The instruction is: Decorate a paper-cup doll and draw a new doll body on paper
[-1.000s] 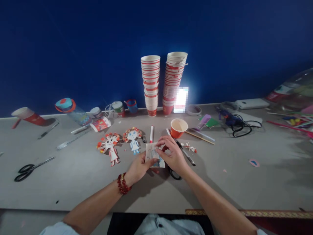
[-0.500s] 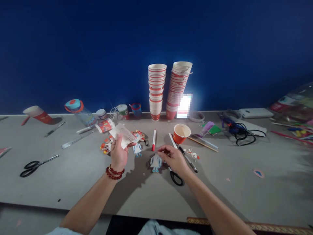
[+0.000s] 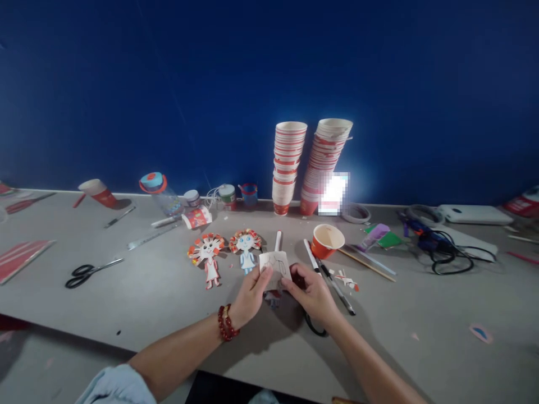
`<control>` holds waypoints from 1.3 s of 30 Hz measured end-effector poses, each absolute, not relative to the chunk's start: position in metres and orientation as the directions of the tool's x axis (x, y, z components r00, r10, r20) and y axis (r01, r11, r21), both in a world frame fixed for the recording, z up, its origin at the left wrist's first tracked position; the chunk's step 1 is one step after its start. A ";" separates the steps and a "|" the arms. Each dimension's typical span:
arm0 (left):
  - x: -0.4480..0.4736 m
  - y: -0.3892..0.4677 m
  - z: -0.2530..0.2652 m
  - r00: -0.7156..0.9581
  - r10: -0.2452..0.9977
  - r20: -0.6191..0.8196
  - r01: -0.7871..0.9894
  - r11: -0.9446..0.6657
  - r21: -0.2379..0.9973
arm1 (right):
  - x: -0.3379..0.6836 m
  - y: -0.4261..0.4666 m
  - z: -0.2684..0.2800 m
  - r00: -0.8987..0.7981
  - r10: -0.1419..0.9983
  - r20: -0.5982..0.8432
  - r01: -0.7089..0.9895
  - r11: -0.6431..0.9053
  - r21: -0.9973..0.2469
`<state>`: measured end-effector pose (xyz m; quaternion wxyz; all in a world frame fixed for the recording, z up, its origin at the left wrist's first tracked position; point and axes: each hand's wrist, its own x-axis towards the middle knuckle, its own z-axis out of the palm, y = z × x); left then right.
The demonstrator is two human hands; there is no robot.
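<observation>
My left hand (image 3: 249, 298) pinches the lower left side of a small white paper piece (image 3: 274, 260) with pencil outlines on it. The fingers of my right hand (image 3: 315, 293) close on its lower right edge. Below the paper, a small cut-out (image 3: 273, 299) lies in shadow on the table, partly hidden. Black-handled scissors (image 3: 315, 327) show only in part beneath my right hand. Two paper dolls with orange and white fringed hair lie to the left: one in a red-trimmed dress (image 3: 211, 272), one in blue (image 3: 246, 255). A marker (image 3: 278, 240) lies just behind the paper.
An orange paper cup (image 3: 327, 242) stands right of the hands, near pens (image 3: 337, 289) and paper scraps (image 3: 346, 279). Tall cup stacks (image 3: 289, 168) rise by the blue wall. Other scissors (image 3: 86, 274) lie left; a dark cable (image 3: 438, 247) lies right.
My left hand has brought the paper right and down, away from the dolls. My right hand has left the small cut-out on the table and taken the paper's edge. The view has shifted left.
</observation>
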<state>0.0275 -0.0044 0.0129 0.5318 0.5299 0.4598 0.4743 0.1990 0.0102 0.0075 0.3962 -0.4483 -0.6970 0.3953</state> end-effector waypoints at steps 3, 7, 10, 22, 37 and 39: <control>0.025 -0.002 0.018 0.188 0.980 0.069 0.093 -0.088 0.992 | 0.201 0.013 0.006 -0.241 0.953 0.184 0.336 0.260 -0.905; 0.002 0.012 0.036 0.222 0.967 0.121 0.310 -0.188 0.932 | 0.208 0.019 0.003 -0.160 0.971 0.180 0.372 0.228 -0.900; -0.041 0.024 0.051 0.203 0.971 0.126 0.518 -0.216 0.828 | 0.213 0.024 0.003 -0.136 0.977 0.165 0.457 0.209 -0.865; -0.127 -0.029 -0.006 0.043 0.979 0.199 0.875 -0.133 0.465 | 0.225 0.029 0.007 -0.127 0.975 0.180 0.524 0.220 -0.823; -0.029 -0.012 0.028 0.194 0.980 0.046 0.388 -0.120 0.914 | 0.213 0.026 0.004 -0.163 0.979 0.122 0.144 0.146 -0.979; 0.002 -0.001 0.028 0.223 0.975 -0.011 0.230 -0.041 0.972 | 0.209 0.024 0.005 -0.208 0.971 0.114 0.106 0.138 -0.985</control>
